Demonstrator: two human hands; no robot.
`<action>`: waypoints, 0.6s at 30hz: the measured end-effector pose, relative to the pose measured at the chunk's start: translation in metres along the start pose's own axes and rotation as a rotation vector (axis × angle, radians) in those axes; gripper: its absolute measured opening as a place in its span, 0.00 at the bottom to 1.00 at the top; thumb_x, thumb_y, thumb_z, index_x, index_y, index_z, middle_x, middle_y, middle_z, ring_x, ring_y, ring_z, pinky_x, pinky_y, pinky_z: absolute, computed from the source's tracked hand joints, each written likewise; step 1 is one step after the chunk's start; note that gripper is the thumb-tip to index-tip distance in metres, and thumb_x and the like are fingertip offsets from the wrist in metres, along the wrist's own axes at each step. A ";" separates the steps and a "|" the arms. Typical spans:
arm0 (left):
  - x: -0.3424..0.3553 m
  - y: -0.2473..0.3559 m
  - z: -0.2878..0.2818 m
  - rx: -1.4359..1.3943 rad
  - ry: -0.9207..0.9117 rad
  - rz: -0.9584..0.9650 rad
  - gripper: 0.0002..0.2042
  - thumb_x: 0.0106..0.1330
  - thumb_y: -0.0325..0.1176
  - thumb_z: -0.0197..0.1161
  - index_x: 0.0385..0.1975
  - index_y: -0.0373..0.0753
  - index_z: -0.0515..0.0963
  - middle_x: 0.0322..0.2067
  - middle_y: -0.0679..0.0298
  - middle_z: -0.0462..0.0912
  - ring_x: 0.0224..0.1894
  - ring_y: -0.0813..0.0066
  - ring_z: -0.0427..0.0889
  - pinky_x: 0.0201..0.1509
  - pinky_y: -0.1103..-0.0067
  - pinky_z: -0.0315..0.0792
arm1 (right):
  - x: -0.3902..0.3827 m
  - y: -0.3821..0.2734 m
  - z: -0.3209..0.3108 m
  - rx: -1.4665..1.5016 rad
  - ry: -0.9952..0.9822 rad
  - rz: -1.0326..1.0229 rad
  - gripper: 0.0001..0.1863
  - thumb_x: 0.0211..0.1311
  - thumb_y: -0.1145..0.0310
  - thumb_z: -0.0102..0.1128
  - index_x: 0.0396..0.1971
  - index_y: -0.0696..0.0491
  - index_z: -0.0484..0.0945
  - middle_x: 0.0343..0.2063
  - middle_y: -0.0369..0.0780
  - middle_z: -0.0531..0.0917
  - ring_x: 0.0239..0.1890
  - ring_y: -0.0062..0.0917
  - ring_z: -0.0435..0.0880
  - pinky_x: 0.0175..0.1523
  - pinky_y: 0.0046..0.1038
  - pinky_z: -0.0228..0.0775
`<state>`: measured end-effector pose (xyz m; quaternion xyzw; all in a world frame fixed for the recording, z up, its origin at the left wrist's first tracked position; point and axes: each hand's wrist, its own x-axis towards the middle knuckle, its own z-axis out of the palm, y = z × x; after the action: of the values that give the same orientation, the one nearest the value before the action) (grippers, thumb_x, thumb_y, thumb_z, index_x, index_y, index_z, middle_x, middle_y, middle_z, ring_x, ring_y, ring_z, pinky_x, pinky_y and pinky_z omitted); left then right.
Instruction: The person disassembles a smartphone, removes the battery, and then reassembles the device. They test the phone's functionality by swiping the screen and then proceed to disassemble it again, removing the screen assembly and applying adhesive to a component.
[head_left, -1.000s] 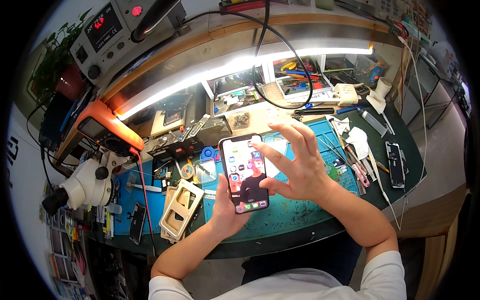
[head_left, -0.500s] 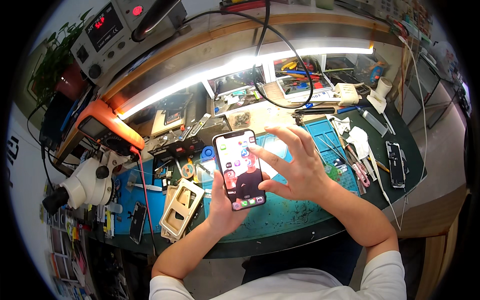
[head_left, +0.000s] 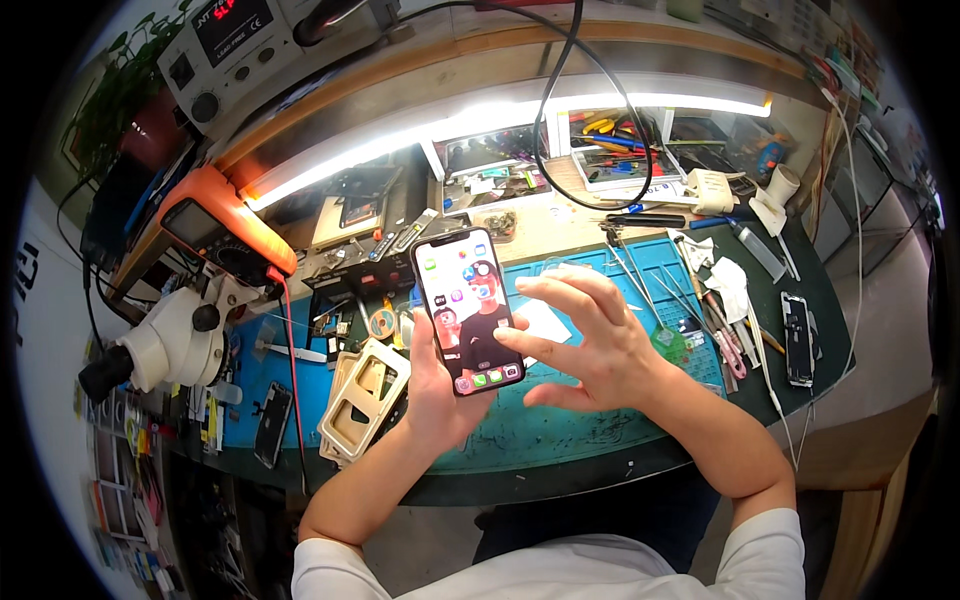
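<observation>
My left hand (head_left: 445, 405) grips a dark-framed smartphone (head_left: 462, 275) upright above the mat, its lit screen showing app icons over a picture of people. My right hand (head_left: 595, 360) has its fingers spread, with the index fingertip on or just over the screen's right side; touching is hard to confirm. Beneath both hands lies a teal work mat (head_left: 530, 445). Tan moulded frames (head_left: 380, 375) sit left of my left hand, and thin metal tools (head_left: 640, 285) lie beyond my right hand.
An orange multimeter (head_left: 220, 220), white microscope head (head_left: 165, 345) and soldering station (head_left: 225, 70) stand left. A disassembled phone (head_left: 272, 425) lies front left, another (head_left: 797, 340) at right beside a syringe (head_left: 758, 250). A black cable loop (head_left: 545, 110) hangs before the lit shelf and tool trays (head_left: 610, 145).
My left hand and the phone have moved up and left. My right index finger has moved from the screen's upper right down toward its lower right, and the screen's icons have shifted.
</observation>
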<state>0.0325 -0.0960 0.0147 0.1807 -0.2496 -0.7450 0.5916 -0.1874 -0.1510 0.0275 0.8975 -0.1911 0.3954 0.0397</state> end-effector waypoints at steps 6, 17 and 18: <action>0.004 0.005 -0.005 0.030 -0.016 -0.005 0.38 0.79 0.68 0.34 0.69 0.38 0.66 0.57 0.52 0.80 0.57 0.59 0.82 0.62 0.62 0.77 | 0.001 -0.002 -0.001 0.066 -0.023 -0.034 0.28 0.62 0.36 0.65 0.55 0.38 0.85 0.66 0.41 0.73 0.66 0.38 0.68 0.68 0.43 0.68; 0.003 0.008 -0.002 -0.072 -0.015 -0.029 0.40 0.78 0.70 0.34 0.69 0.37 0.66 0.58 0.54 0.79 0.61 0.58 0.80 0.65 0.61 0.76 | 0.003 -0.007 0.001 0.212 -0.077 -0.098 0.29 0.59 0.41 0.70 0.56 0.41 0.83 0.69 0.41 0.72 0.69 0.38 0.70 0.71 0.44 0.64; 0.002 0.007 -0.002 -0.079 -0.027 -0.036 0.40 0.78 0.70 0.34 0.69 0.38 0.66 0.58 0.54 0.79 0.61 0.59 0.80 0.66 0.62 0.76 | 0.004 -0.008 0.001 0.218 -0.078 -0.102 0.29 0.58 0.41 0.70 0.56 0.41 0.83 0.69 0.41 0.72 0.69 0.38 0.70 0.72 0.45 0.64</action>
<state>0.0392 -0.0997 0.0171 0.1515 -0.2246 -0.7671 0.5815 -0.1810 -0.1447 0.0299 0.9198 -0.1027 0.3759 -0.0456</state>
